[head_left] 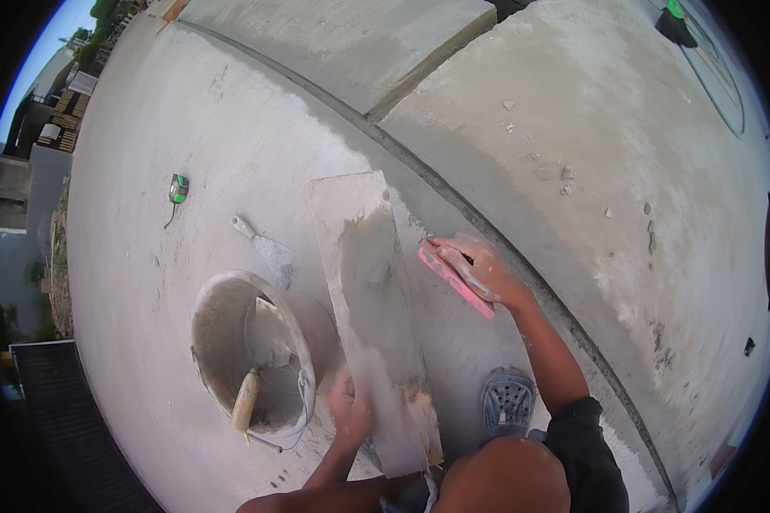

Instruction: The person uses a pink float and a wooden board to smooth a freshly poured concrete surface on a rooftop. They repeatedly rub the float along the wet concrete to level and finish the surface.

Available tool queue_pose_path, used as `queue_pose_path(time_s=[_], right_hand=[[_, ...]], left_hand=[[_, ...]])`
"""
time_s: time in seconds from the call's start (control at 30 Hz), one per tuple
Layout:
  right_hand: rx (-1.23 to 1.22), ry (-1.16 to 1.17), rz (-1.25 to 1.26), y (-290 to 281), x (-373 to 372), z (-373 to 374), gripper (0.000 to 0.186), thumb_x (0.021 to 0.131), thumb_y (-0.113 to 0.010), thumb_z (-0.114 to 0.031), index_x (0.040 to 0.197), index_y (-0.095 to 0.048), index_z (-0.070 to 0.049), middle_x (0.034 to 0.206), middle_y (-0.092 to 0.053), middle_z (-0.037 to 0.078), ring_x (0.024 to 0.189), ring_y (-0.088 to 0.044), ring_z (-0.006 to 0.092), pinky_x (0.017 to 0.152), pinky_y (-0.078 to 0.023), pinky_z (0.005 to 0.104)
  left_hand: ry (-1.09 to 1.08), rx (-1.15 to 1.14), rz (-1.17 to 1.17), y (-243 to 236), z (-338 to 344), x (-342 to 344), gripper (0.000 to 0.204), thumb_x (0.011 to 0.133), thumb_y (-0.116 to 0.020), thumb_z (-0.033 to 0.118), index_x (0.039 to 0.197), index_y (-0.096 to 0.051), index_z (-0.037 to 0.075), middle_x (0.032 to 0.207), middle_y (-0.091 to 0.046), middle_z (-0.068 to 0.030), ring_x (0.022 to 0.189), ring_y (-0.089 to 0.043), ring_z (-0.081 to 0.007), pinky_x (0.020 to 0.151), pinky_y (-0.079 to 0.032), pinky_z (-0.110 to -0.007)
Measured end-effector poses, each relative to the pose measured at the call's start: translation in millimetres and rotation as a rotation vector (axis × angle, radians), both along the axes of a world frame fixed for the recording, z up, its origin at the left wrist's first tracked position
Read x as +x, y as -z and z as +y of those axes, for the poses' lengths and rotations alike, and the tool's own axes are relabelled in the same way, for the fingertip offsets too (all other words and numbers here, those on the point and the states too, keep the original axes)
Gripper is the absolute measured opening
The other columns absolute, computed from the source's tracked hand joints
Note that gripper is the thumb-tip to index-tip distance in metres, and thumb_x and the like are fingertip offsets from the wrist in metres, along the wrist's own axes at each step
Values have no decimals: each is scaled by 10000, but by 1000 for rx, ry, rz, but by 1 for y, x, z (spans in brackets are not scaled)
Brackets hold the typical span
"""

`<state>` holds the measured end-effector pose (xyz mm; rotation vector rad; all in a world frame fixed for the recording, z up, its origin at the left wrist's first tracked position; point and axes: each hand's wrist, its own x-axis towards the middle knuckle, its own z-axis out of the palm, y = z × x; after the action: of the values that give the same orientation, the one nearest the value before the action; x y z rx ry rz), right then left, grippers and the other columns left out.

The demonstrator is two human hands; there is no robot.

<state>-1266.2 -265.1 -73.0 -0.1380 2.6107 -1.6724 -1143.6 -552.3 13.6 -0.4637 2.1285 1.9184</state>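
My right hand (475,267) is closed round a pink hand float (459,280), spotted with grey mortar, which rests low over the slab beside a long groove. Its handle is hidden under my fingers. A wooden board (364,231), smeared with wet grey mortar, lies lengthwise to the left of the float. My left hand (351,406) is closed at the board's left edge, near its closer end; part of the fingers is hidden. A mortar-crusted bucket (207,321) stands just left of that hand, with a wooden-handled trowel (245,402) inside.
A putty knife (269,252) and a green tape measure (178,190) lie on the concrete at left. The dark groove (488,227) curves across the slab. Rubble bits (566,173) are scattered at right; a green-topped brush (676,26) is far right. My shoe (508,398) is near the board.
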Motion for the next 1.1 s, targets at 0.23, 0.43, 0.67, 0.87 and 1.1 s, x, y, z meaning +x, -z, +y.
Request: queue_pose_path(time_s=[0.23, 0.43, 0.67, 0.87, 1.1], right_hand=[[-54, -5, 620, -64, 10, -46, 455, 865, -799, -76, 1301, -702, 10, 974, -624, 125, 811, -628, 222, 681, -536, 334], [81, -54, 478, -26, 64, -31, 495, 878, -784, -134, 1346, -683, -11, 928, -597, 98, 775, -609, 239, 672, -532, 347], [117, -18, 159, -49, 119, 30, 518, 895, -722, -52, 1409, -668, -77, 904, -603, 119, 746, -593, 251, 705, -530, 374], [37, -70, 176, -84, 87, 6, 383, 954, -695, -121, 1326, -705, -30, 914, -618, 140, 774, -617, 274, 711, -516, 342], [-644, -152, -445, -35, 148, 13, 325, 1049, -636, -252, 1236, -731, -4, 1026, -715, 104, 922, -676, 227, 797, -564, 342]], left_hand=[[149, -16, -141, 20, -8, -10, 362, 1072, -633, 233, 1311, -629, -38, 1167, -722, -84, 1017, -659, -124, 899, -522, -285], [108, 111, -155, 15, 0, -14, 389, 1077, -624, 274, 1292, -632, -50, 1170, -713, -95, 1026, -648, -132, 930, -509, -294], [145, 129, -101, 15, -1, -8, 370, 1067, -642, 242, 1294, -633, -50, 1183, -714, -97, 1054, -648, -130, 930, -511, -292], [241, 26, -59, 11, 10, -9, 359, 1065, -644, 222, 1296, -631, -53, 1186, -715, -111, 1068, -653, -141, 941, -513, -305], [175, 74, -106, 14, 24, -14, 362, 1077, -618, 227, 1293, -622, -63, 1160, -722, -124, 1055, -661, -160, 936, -515, -325]])
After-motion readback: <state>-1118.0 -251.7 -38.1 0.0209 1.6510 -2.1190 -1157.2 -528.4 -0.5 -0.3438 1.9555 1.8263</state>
